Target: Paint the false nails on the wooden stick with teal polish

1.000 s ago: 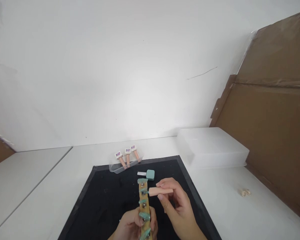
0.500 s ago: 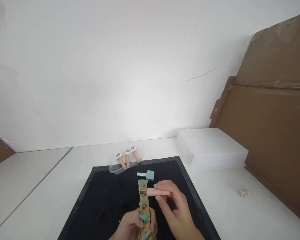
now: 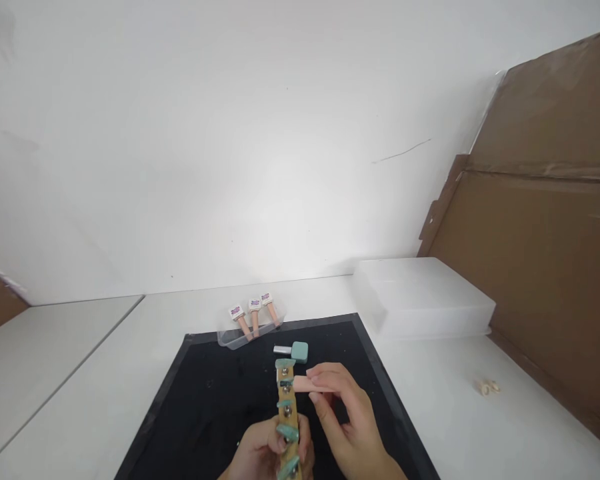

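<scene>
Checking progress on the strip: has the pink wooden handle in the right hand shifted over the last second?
Yes. The pink wooden handle has slid left toward the wooden strip with teal pegs; less of it shows beyond the right hand.

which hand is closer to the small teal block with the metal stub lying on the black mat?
Right. The right hand sits just below and right of the small teal block with the metal stub; the left hand is lower, farther away.
</scene>
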`<act>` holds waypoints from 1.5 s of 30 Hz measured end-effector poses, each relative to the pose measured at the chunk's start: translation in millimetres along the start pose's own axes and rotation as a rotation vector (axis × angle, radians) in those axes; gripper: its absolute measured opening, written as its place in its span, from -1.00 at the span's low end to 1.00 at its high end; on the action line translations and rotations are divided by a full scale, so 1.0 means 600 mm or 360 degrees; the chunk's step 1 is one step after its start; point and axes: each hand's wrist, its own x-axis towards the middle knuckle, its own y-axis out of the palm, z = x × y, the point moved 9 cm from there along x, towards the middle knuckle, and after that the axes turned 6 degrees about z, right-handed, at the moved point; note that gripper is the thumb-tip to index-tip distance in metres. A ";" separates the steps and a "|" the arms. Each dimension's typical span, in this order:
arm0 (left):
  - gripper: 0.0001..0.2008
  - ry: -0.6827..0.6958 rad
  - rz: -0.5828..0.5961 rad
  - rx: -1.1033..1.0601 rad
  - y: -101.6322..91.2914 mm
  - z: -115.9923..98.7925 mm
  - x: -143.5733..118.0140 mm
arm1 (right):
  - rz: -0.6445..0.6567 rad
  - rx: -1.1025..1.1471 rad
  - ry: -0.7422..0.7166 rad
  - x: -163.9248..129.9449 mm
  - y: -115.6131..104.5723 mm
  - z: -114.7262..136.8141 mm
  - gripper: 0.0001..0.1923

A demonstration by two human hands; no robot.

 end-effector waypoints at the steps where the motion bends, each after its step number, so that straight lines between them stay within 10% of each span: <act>1: -0.76 0.0005 0.0018 -0.0001 0.001 0.000 0.000 | -0.0007 -0.0013 -0.0011 0.000 -0.001 0.001 -0.70; 19: -0.76 0.0095 0.0164 -0.0088 0.009 -0.006 0.002 | -0.0059 -0.0068 0.0126 -0.007 -0.006 -0.013 -0.78; 45: -0.81 0.0008 -0.0292 0.0385 -0.030 -0.003 -0.004 | -0.0045 -0.0091 0.0076 -0.012 -0.010 -0.010 -0.79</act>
